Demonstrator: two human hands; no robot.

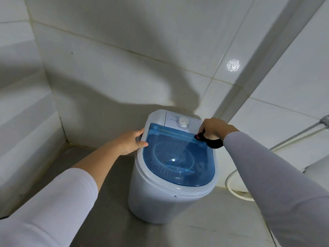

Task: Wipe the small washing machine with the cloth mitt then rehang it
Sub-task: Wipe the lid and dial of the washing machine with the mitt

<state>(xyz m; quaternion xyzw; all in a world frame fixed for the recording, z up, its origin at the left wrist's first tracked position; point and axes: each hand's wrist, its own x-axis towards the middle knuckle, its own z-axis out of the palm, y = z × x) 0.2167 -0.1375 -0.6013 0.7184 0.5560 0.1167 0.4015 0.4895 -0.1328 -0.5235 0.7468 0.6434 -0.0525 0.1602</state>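
The small white washing machine (160,196) stands on the floor near the tiled corner, with a clear blue lid (178,157) and a white dial (184,122) on its back panel. My left hand (130,141) grips the machine's left rim, thumb on the lid's edge. My right hand (212,128) is closed around a dark cloth mitt (211,141), pressed on the lid's back right corner by the hinge. Most of the mitt is hidden under my hand and wrist.
White tiled walls meet in a corner behind the machine. A white pipe (267,56) runs diagonally up the right wall. A white basin or toilet edge (236,182) sits at the right, with a hose (302,132) above it. Grey floor lies in front.
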